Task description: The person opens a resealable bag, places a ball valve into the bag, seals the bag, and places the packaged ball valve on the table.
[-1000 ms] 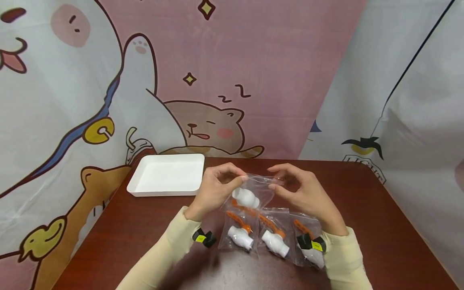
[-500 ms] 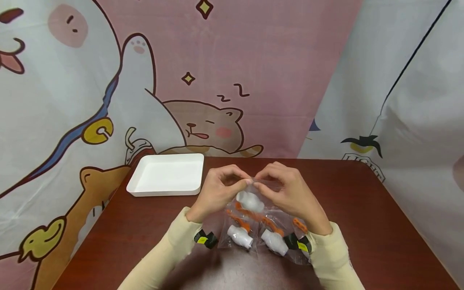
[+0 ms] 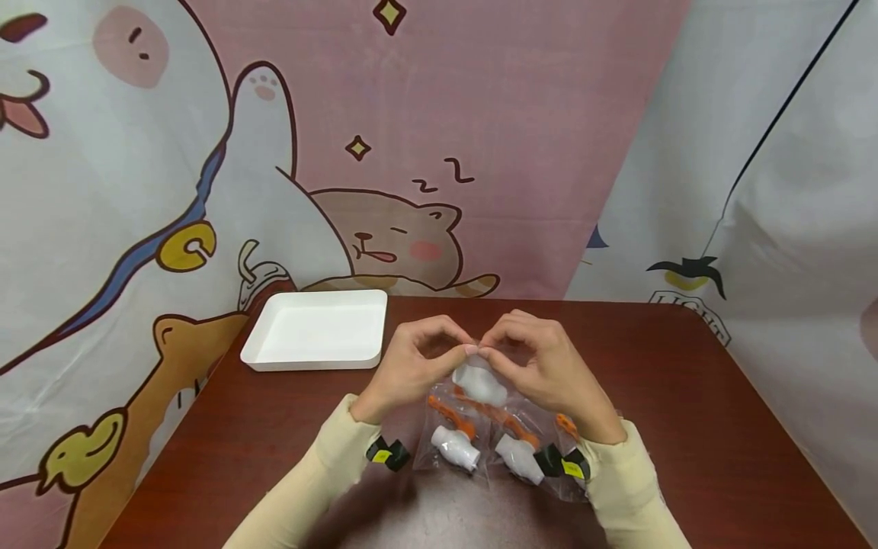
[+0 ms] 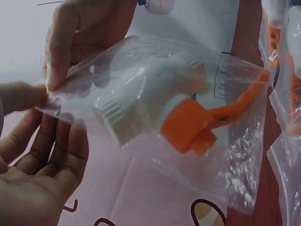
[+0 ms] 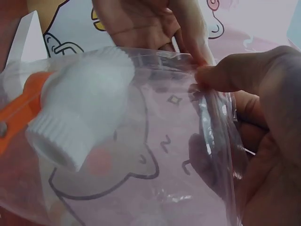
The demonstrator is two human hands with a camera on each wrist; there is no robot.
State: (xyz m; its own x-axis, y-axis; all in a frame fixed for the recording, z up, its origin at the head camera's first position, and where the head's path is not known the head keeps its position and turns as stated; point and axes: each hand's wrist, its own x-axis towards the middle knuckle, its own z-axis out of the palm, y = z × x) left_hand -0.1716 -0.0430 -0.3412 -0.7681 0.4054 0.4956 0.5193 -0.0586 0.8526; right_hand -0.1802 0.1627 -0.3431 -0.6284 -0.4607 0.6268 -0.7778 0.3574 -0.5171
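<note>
In the head view my left hand [image 3: 414, 362] and right hand [image 3: 549, 358] meet, fingertips together. Each pinches the top edge of a clear zip bag [image 4: 244, 165]. Through the film shows a white plastic ball valve [image 4: 136, 96] with ribbed ends and an orange lever handle [image 4: 235, 110]. The valve hangs low in the bag, away from the pinched edge. In the right wrist view, my thumb and fingers hold the seal strip [image 5: 221, 127] from both sides. Part of the bag is hidden behind my right hand in the head view.
On the brown table [image 3: 686, 427], below my hands, lie several more clear bags, among them ones with a white valve [image 3: 455, 448] and another white valve [image 3: 519, 457]. My right wrist partly covers the rightmost. A white tray [image 3: 315, 332] stands at the back left.
My right hand has moved left along the bag's top edge, from apart to beside my left fingertips, and grips there. Over the last half second both hands stay nearly still.
</note>
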